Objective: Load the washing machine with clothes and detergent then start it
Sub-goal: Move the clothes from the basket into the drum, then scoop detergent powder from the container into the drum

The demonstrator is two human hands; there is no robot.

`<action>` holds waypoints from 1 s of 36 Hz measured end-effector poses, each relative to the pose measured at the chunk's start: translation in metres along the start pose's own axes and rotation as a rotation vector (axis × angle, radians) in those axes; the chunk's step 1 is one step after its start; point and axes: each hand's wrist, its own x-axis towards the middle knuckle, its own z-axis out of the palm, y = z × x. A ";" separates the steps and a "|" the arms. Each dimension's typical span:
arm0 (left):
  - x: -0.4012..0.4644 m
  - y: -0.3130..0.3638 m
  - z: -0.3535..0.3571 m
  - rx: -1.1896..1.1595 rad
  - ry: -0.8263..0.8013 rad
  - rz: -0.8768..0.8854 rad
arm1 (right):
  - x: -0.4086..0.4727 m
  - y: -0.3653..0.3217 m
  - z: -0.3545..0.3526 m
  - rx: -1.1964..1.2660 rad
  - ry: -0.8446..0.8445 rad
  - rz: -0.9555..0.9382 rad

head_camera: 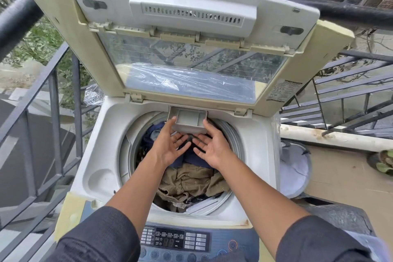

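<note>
Detergent drawer (188, 120) juts out above the clothes-filled drum (231, 134); left hand (170, 147) and right hand (212, 147), fingers straight and spread, touch its front, gripping nothing.

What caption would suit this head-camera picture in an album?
Both hands, left and right, reach the pulled-out detergent drawer above a clothes-filled drum, lid raised.

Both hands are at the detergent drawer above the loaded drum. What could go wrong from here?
1. The detergent drawer sticks out over the clothes; detergent poured carelessly may miss it and land on them.
2. The left hand and right hand only touch the drawer with straight fingers, so a push could jam it crooked.
3. The lid stands open; the machine likely won't start until it is lowered.
</note>
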 end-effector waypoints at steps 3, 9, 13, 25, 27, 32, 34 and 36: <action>-0.001 0.001 -0.002 0.029 0.011 0.006 | -0.001 0.003 -0.004 -0.015 -0.004 -0.011; -0.009 0.000 -0.008 0.063 0.014 -0.003 | -0.004 -0.003 -0.005 -0.106 0.014 -0.020; -0.014 -0.006 -0.016 0.073 0.003 -0.019 | -0.015 -0.007 -0.010 -0.200 0.036 -0.030; -0.055 -0.043 -0.003 0.396 0.058 -0.002 | -0.070 -0.016 -0.040 -0.585 0.061 -0.125; -0.062 -0.048 0.006 0.450 0.043 0.013 | -0.082 -0.018 -0.045 -0.620 0.060 -0.175; -0.082 -0.056 0.040 0.595 0.004 0.066 | -0.118 -0.028 -0.062 -0.677 0.092 -0.309; -0.090 -0.060 0.058 0.634 -0.012 0.096 | -0.132 -0.034 -0.071 -0.690 0.123 -0.367; -0.097 -0.063 0.074 0.677 -0.033 0.159 | -0.143 -0.040 -0.081 -0.706 0.156 -0.429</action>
